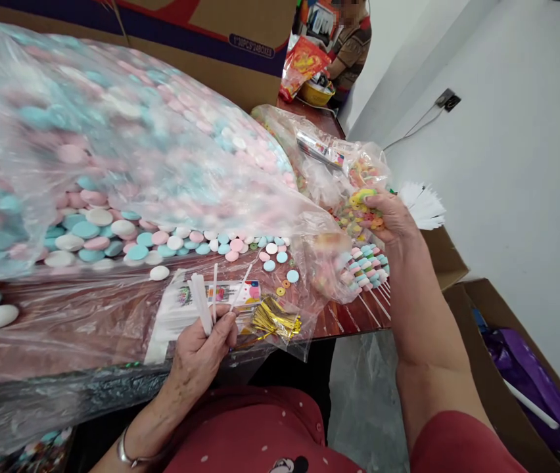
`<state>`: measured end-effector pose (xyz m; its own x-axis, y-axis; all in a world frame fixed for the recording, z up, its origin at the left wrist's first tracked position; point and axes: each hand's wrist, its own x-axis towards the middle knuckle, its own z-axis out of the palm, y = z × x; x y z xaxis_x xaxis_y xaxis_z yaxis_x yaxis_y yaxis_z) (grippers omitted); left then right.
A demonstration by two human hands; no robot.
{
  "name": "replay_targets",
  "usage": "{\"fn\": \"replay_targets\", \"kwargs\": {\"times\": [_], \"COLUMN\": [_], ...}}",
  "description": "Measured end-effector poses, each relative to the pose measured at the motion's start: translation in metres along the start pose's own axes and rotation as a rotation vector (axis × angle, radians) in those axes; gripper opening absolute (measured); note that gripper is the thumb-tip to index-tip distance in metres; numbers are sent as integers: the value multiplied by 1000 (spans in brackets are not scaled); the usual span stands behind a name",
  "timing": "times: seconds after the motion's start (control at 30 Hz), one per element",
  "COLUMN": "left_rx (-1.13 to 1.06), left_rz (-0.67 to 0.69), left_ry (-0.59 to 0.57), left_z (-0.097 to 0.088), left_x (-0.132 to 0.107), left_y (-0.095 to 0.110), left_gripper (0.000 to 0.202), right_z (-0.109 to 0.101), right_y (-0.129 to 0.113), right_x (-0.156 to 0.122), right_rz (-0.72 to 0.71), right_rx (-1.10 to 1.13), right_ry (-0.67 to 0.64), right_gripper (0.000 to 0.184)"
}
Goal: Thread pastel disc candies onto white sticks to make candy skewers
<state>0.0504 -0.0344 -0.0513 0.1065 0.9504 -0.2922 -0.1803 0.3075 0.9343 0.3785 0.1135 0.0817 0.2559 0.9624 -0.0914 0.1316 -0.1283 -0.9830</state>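
My left hand [206, 348] is closed around a bundle of thin white sticks [200, 302]. One stick leans out to the right, apart from the rest. My right hand [393, 211] reaches over the clear bag of small coloured ring candies [351, 220], its thumb and fingers pinching some yellow-green ring candies [363, 197]. Below it lie finished skewers of pastel candies [367, 266], their sticks pointing toward the table's front edge. A packet of gold twist ties [276, 320] rests just right of my left hand, beside white printed labels [181, 302].
A huge clear bag of pink, blue and white candy discs [112, 151] covers the left of the table [87, 328]. Loose discs [280, 263] spill before it. Behind stands a large carton [201, 46]. Another person [353, 49] sits beyond. Open boxes [497, 315] stand at right.
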Motion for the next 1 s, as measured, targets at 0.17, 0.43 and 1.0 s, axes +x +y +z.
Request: {"fn": "replay_targets", "kwargs": {"times": [0.17,0.43,1.0], "left_rx": [-20,4,19], "left_rz": [-9,32,100], "left_ry": [4,-28,-46], "left_z": [2,-1,-2], "left_x": [1,3,3], "left_y": [3,-1,-7], "left_gripper": [34,30,26], "right_z": [24,83,132], "right_y": [-36,-3,71], "right_x": [-52,-96,-50], "right_rz": [-74,95,-578], "right_rx": [92,-22,-1334], "right_ry": [-211,-511,-492], "right_gripper": [23,25,21]}}
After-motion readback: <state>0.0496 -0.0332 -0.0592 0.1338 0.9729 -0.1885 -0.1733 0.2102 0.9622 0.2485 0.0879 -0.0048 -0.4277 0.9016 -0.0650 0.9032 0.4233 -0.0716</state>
